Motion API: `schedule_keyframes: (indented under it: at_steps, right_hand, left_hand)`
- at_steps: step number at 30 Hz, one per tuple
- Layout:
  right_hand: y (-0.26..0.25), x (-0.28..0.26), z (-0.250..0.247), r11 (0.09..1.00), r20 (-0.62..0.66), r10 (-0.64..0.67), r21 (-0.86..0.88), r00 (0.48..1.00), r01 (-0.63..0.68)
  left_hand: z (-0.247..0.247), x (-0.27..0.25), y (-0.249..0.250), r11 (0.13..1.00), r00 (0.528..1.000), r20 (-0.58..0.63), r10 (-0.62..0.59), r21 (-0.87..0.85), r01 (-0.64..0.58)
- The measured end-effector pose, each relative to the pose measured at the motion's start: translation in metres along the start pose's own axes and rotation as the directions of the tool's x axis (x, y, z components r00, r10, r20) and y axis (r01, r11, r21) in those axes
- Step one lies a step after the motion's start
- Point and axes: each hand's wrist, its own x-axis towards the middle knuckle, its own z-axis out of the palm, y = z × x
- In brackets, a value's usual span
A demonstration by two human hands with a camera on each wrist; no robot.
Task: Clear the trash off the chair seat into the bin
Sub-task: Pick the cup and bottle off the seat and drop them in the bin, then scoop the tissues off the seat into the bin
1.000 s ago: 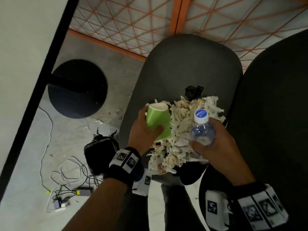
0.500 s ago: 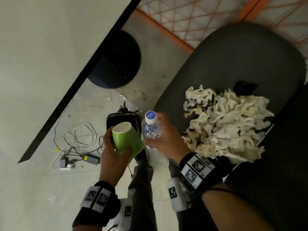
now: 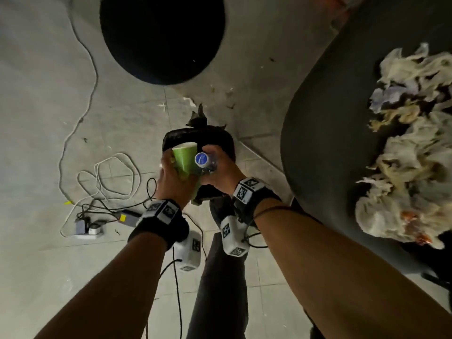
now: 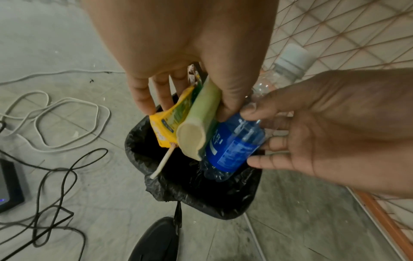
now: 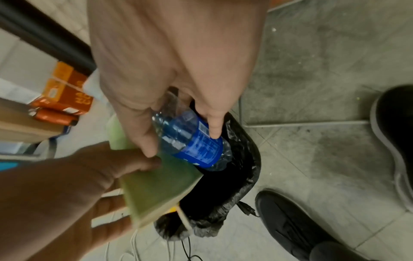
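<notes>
My left hand (image 3: 174, 173) grips a green paper cup (image 3: 184, 159), and in the left wrist view it also pinches a yellow wrapper (image 4: 171, 121) with a stick against the cup (image 4: 201, 121). Beside it, my right hand (image 3: 219, 166) holds a clear plastic bottle (image 3: 202, 159) with a blue label (image 5: 193, 141). Both hands hover close together just over the mouth of the small bin lined with a black bag (image 4: 201, 196). A pile of crumpled tissue (image 3: 411, 152) lies on the dark chair seat (image 3: 318, 148) to the right.
White and black cables (image 3: 107, 177) and a power adapter (image 3: 88, 228) lie on the floor left of the bin. A round black base (image 3: 161, 37) sits farther back. My shoes (image 5: 290, 227) stand beside the bin. Orange boxes (image 5: 64, 90) lie under the desk.
Both hands have carried the cup and the bottle off the chair seat, leftward and down to above the bin. The head view has swung left, so the chair now sits at the right.
</notes>
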Motion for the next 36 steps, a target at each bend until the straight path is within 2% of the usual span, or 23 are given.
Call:
schedule_keyframes:
  at_steps: [4, 7, 9, 12, 15, 17, 19, 20, 21, 23, 24, 25, 26, 27, 29, 33, 36]
  right_hand:
    - [0.009, 0.007, -0.009, 0.997, 0.043, 0.063, -0.038, 0.997, -0.061]
    - [0.007, -0.01, -0.024, 0.994, 0.059, 0.097, -0.053, 0.994, -0.094]
    - [-0.001, -0.037, -0.035, 0.991, 0.043, 0.135, -0.015, 0.99, -0.134]
    - [-0.024, -0.099, -0.058, 0.986, 0.047, 0.153, 0.063, 0.987, -0.155]
    - [-0.055, -0.175, -0.084, 0.977, 0.013, 0.118, 0.177, 0.993, -0.118]
    - [-0.078, -0.231, -0.11, 0.962, -0.066, 0.069, 0.267, 0.995, -0.049]
    - [-0.096, -0.284, -0.145, 0.945, -0.209, 0.033, 0.326, 0.977, 0.038]
    - [-0.1, -0.306, -0.166, 0.939, -0.324, 0.034, 0.334, 0.945, 0.081]
    - [-0.099, -0.326, -0.187, 0.935, -0.466, 0.04, 0.329, 0.884, 0.131]
    - [-0.084, -0.351, -0.228, 0.939, -0.715, 0.079, 0.288, 0.695, 0.189]
    - [-0.071, -0.356, -0.247, 0.962, -0.788, 0.098, 0.231, 0.608, 0.144]
    - [-0.056, -0.356, -0.265, 0.984, -0.829, 0.116, 0.169, 0.547, 0.048]
    - [-0.04, -0.353, -0.28, 0.987, -0.84, 0.157, 0.144, 0.52, -0.065]
    - [-0.024, -0.347, -0.293, 0.971, -0.819, 0.234, 0.172, 0.524, -0.165]
    - [0.002, -0.332, -0.312, 0.925, -0.729, 0.378, 0.274, 0.571, -0.263]
    - [0.036, -0.302, -0.317, 0.872, -0.56, 0.477, 0.395, 0.678, -0.287]
    - [0.054, -0.284, -0.311, 0.866, -0.553, 0.479, 0.424, 0.682, -0.265]
  left_hand:
    - [0.02, 0.026, -0.011, 0.995, 0.986, 0.145, -0.086, 0.061, 0.078]
    - [0.018, 0.018, -0.005, 0.989, 0.973, 0.206, -0.109, 0.119, 0.086]
    - [0.01, 0.005, 0.003, 0.992, 0.971, 0.219, -0.096, 0.097, 0.076]
    - [-0.004, -0.031, 0.037, 0.999, 0.973, 0.227, 0.033, 0.031, -0.041]
    - [-0.018, -0.087, 0.089, 0.975, 0.95, 0.241, 0.2, -0.144, -0.168]
    - [-0.026, -0.125, 0.131, 0.953, 0.919, 0.282, 0.275, -0.203, -0.224]
    - [-0.028, -0.161, 0.175, 0.913, 0.856, 0.327, 0.401, -0.215, -0.346]
    - [-0.025, -0.179, 0.197, 0.893, 0.828, 0.342, 0.445, -0.236, -0.383]
    - [-0.019, -0.198, 0.217, 0.875, 0.796, 0.367, 0.482, -0.249, -0.415]
    - [0.005, -0.228, 0.248, 0.814, 0.709, 0.422, 0.565, -0.144, -0.562]
    - [0.022, -0.239, 0.255, 0.773, 0.662, 0.473, 0.581, -0.068, -0.63]
    - [0.041, -0.244, 0.255, 0.75, 0.637, 0.532, 0.558, 0.007, -0.662]
    - [0.06, -0.25, 0.256, 0.76, 0.649, 0.569, 0.505, 0.064, -0.647]
    - [0.077, -0.253, 0.256, 0.793, 0.682, 0.581, 0.443, 0.102, -0.601]
    - [0.106, -0.259, 0.257, 0.834, 0.744, 0.572, 0.346, 0.176, -0.523]
    - [0.15, -0.272, 0.27, 0.786, 0.799, 0.543, 0.259, 0.362, -0.501]
    - [0.175, -0.273, 0.273, 0.674, 0.818, 0.524, 0.236, 0.519, -0.526]
